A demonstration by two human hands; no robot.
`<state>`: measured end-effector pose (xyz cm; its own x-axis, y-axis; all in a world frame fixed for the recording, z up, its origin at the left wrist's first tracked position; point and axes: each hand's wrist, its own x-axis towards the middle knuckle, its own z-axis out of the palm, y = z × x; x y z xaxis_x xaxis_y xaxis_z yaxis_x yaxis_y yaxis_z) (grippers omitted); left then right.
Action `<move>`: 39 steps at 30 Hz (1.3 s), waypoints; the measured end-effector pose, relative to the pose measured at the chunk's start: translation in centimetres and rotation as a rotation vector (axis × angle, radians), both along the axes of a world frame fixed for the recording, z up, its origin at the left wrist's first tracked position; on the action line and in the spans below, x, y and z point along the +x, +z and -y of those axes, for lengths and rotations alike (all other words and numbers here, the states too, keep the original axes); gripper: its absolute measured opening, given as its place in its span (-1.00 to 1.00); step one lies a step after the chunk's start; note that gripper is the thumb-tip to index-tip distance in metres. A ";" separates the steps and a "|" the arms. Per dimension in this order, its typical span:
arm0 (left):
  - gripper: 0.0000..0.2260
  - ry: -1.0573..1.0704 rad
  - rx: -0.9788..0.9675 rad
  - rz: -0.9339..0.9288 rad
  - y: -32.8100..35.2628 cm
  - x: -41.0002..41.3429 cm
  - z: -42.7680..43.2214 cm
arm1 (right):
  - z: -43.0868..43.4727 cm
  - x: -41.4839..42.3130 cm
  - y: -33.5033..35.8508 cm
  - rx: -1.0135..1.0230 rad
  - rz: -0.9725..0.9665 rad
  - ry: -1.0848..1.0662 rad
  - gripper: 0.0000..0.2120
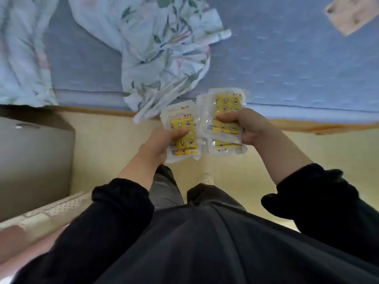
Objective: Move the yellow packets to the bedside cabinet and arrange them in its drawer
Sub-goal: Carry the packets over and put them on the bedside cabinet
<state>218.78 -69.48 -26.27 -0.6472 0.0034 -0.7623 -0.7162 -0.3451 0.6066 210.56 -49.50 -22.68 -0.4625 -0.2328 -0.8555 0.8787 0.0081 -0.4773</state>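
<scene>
Item: yellow packets, in hand, in transit. Left hand [162, 144], fingers and thumb curled round one clear-wrapped yellow packet [187, 149]; whether a second lies behind it we cannot tell. Right hand [246, 126], closed round a small stack [226, 105] of the same packets, at least two, the lower one showing below the knuckles. Both lots are held in the air side by side, nearly touching, above the pale floor [114, 152] at the edge of the bed [287, 58]. Also present: floral cover [160, 50], crumpled on the blue sheet and hanging over the edge; grey cabinet [34, 160] at our left, near the bed, front closed, with a small handle [26, 126] too blurred to describe. Status, as we judge it: packets gathered in both hands, none visible on the bed. Outstanding: reach the cabinet, which we take to be the bedside one, free a hand, open its drawer, and lay the packets in order
</scene>
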 end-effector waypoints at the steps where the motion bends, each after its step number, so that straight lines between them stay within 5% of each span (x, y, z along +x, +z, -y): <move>1: -0.70 -0.057 -0.010 0.000 0.5 -1.2 -2.8 | -3.4 0.2 0.1 -0.010 0.001 -0.074 -0.87; 9: -0.83 -0.583 -0.103 -0.056 2.0 -10.1 -23.8 | -24.4 3.8 1.4 -0.017 -0.024 -0.567 -0.87; 24: -0.76 -1.359 -0.096 -0.063 2.4 -24.2 -59.6 | -51.7 2.3 2.0 0.068 0.026 -1.232 -0.80; 31: -0.74 -1.513 -0.101 -0.080 2.2 -26.1 -74.7 | -62.2 2.5 0.7 0.052 0.031 -1.369 -0.59; 35: -0.47 -1.530 -0.123 -0.079 1.4 -26.7 -83.6 | -71.5 2.4 0.1 0.084 0.053 -1.342 -0.64; 39: -0.62 -1.455 -0.130 -0.063 0.1 -28.0 -92.9 | -83.6 1.4 0.6 0.135 0.053 -1.272 -0.67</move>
